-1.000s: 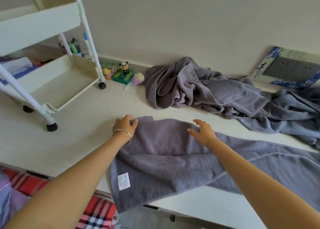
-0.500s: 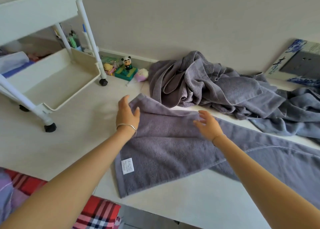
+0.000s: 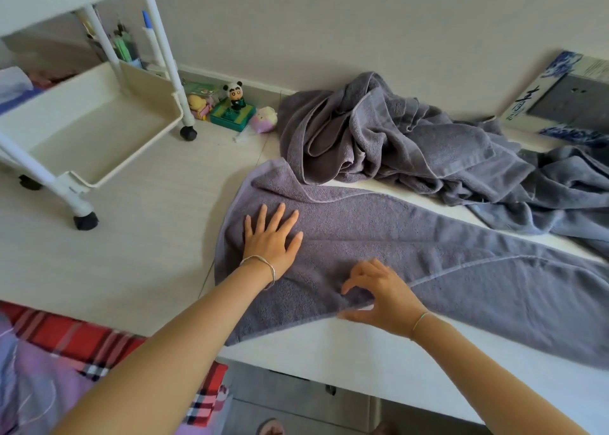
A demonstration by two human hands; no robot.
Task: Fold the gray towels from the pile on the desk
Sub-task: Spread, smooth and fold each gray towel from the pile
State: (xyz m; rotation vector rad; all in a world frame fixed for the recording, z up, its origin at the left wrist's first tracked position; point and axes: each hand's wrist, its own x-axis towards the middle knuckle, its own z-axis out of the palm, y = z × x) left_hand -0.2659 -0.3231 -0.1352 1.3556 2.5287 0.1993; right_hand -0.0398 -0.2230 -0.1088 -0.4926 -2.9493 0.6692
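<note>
Left hand (image 3: 272, 238) spread flat on the towel (image 3: 461, 270), right hand (image 3: 379, 296) pinching its near edge: a hard tug could skew the fold or drag it off the desk (image 3: 329, 345)

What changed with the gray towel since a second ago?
The left grip let go of the towel's far edge and now presses flat on it. The right grip came back to the near edge, fingers curled. The towel slid farther onto the desk. The pile and cart stayed.
</note>
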